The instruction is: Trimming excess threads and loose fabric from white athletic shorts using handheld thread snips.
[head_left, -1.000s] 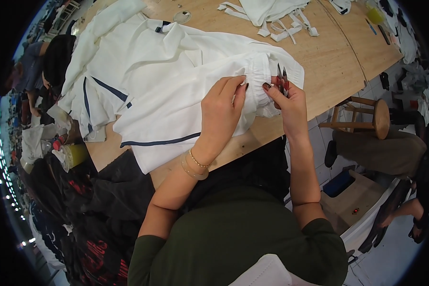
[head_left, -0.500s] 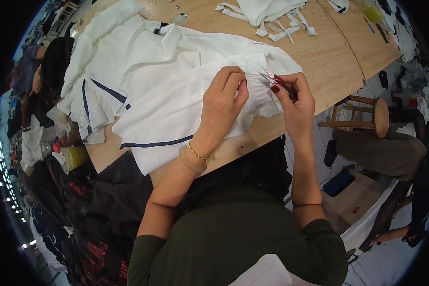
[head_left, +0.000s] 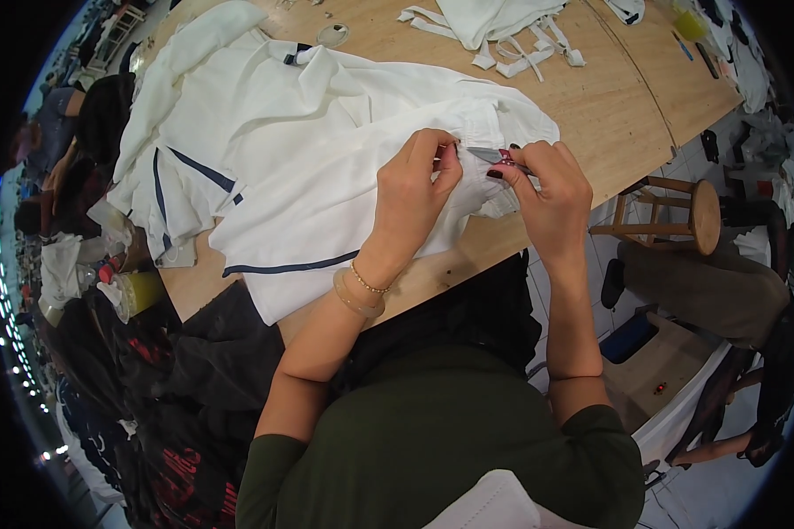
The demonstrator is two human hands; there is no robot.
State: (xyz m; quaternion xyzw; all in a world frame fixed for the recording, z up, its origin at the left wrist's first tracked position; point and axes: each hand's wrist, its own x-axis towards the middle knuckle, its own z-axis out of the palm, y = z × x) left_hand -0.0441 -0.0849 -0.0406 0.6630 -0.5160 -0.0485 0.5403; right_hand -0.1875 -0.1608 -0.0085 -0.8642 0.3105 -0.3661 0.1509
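Note:
A white garment (head_left: 326,176) with dark blue trim lies spread on the wooden table. Its gathered elastic band (head_left: 481,181) is under my hands. My left hand (head_left: 419,189) is closed in a pinch over the cloth beside this band; what sits between the fingertips is too small to make out. In my right hand (head_left: 551,189) is a pair of small scissors (head_left: 487,155) with red on the handle. Their blades point left, close to my left fingertips. Part of the handle is hidden by my fingers.
More white cloth with loose straps (head_left: 520,44) lies at the table's far side. Dark clothes (head_left: 212,353) hang at the left near a yellow container (head_left: 138,293). A round wooden stool (head_left: 704,217) stands at the right, near another person's leg (head_left: 732,282).
My right hand has turned and brought the scissors left and slightly down, so the blades are now near my left fingertips. My left hand has barely moved.

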